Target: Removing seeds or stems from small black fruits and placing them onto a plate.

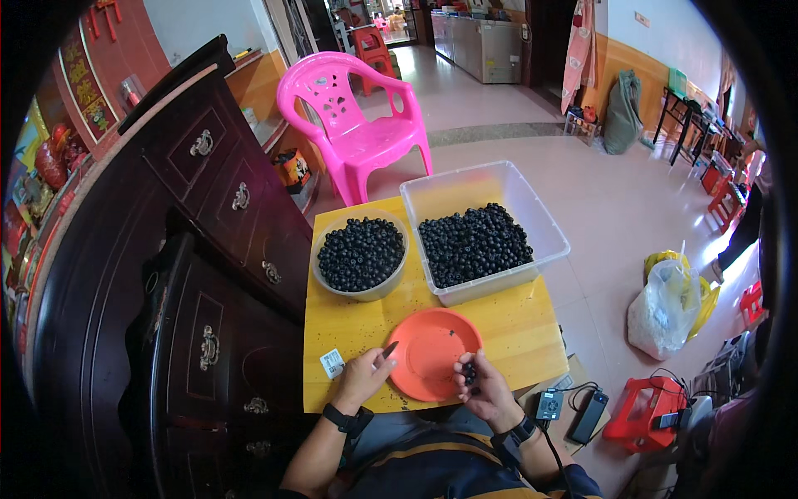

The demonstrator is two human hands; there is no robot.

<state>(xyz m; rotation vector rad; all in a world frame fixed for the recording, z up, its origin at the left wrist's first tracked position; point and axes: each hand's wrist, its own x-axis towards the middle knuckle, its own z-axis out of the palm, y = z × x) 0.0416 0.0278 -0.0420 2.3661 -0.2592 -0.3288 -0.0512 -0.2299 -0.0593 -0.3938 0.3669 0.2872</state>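
My left hand (363, 378) is closed at the left rim of the orange plate (428, 353). From its fingers sticks out a small dark pointed piece (390, 349), too small to name for certain. Over the plate's right edge, my right hand (489, 391) is turned palm up, its fingers curled around some dark round berries (470, 373). Only tiny dark bits lie on the plate. Behind it stand a round tub (378, 291) and, to the right, a clear rectangular bin (540, 237). Both hold many blue-black berries that look like blueberries.
Everything rests on a low yellow table (519, 320) scattered with dark crumbs. A dark wooden cabinet (187, 249) stands close at left, a pink chair (366, 137) behind. At right are a red stool (644, 416), plastic bags (665, 308) and a cabled device (549, 405).
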